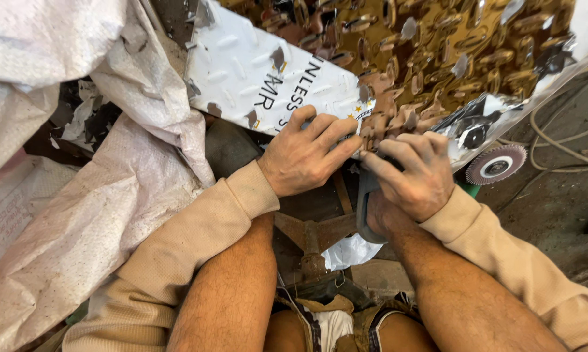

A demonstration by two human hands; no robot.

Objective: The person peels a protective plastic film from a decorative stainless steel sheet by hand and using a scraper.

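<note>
A gold mirror-finish embossed metal sheet [437, 45] lies across the top, partly covered by a white protective film [242, 72] with torn patches. My left hand [307, 156] presses on the sheet's near edge, its fingers pinching the film's torn edge. My right hand [411, 173] sits right beside it, fingers curled at the same edge, with a dark flat object [365, 208] under the palm. Whether the right hand grips the film or that object is unclear.
White woven sacks [79, 195] pile up at the left. An angle grinder's flap disc [496, 164] lies to the right under the sheet's corner, with cables [567, 140] on the dirty floor. A rusty metal stand [313, 238] is between my knees.
</note>
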